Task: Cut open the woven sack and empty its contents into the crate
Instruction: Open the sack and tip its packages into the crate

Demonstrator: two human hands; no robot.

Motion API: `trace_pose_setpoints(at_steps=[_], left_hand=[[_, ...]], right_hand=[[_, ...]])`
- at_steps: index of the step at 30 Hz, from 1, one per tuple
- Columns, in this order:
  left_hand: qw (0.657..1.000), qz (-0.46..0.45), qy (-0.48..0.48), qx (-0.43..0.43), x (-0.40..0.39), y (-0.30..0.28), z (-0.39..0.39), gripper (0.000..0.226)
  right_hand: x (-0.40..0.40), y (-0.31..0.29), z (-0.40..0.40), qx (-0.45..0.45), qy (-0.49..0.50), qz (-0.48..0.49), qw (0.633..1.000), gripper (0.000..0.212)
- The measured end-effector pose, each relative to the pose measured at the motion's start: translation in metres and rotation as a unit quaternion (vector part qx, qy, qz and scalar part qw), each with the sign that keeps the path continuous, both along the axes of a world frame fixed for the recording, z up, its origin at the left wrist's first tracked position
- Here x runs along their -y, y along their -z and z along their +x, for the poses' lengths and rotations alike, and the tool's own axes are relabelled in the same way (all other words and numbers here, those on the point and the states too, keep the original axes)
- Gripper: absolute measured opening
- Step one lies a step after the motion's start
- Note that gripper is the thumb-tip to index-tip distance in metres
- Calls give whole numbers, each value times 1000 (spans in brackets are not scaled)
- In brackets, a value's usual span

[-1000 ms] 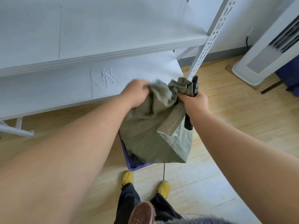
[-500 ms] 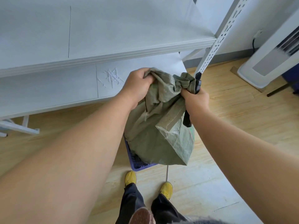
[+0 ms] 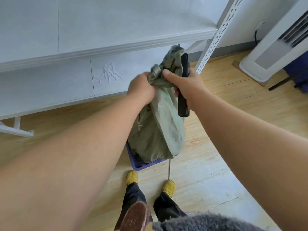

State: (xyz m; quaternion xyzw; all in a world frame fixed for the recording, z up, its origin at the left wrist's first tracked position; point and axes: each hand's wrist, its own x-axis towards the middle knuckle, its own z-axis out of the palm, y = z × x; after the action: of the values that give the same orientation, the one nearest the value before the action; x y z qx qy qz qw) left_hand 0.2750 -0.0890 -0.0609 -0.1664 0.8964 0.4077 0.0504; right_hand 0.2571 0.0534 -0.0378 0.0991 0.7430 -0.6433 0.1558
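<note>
A limp green woven sack [image 3: 160,130] hangs upside down over a blue crate [image 3: 141,165] on the floor, its lower end resting inside the crate. My left hand [image 3: 141,90] grips the bunched top of the sack. My right hand [image 3: 185,85] pinches the same bunched fabric with the thumb while also holding a black utility knife [image 3: 183,90] that points upward along the sack. Most of the crate is hidden under the sack; what lies inside it cannot be made out.
A white shelving unit [image 3: 100,50] with a slotted upright [image 3: 215,34] stands directly behind the sack. A white floor appliance [image 3: 273,47] sits at the right on the wooden floor. My feet in yellow shoes [image 3: 132,177] stand just in front of the crate.
Both hands have drawn closer together, gathering the sack's top into a tighter bunch. The sack has narrowed and hangs longer over the crate.
</note>
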Motion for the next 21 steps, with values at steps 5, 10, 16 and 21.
trace_pose_setpoints(at_steps=[5,10,16,21], left_hand=[[963,166,-210,6,32,-11,-20,17],[946,256,-192,46,23,-11,-25,34],[964,217,-150,28,25,-7,-28,19],[955,229,-187,21,36,-15,-35,20]], right_hand=[[-13,24,10,26,-59,146,987,60],[0,62,27,55,-135,257,955,65],[11,78,11,153,12,72,986,12],[19,57,3,78,-5,25,997,42]])
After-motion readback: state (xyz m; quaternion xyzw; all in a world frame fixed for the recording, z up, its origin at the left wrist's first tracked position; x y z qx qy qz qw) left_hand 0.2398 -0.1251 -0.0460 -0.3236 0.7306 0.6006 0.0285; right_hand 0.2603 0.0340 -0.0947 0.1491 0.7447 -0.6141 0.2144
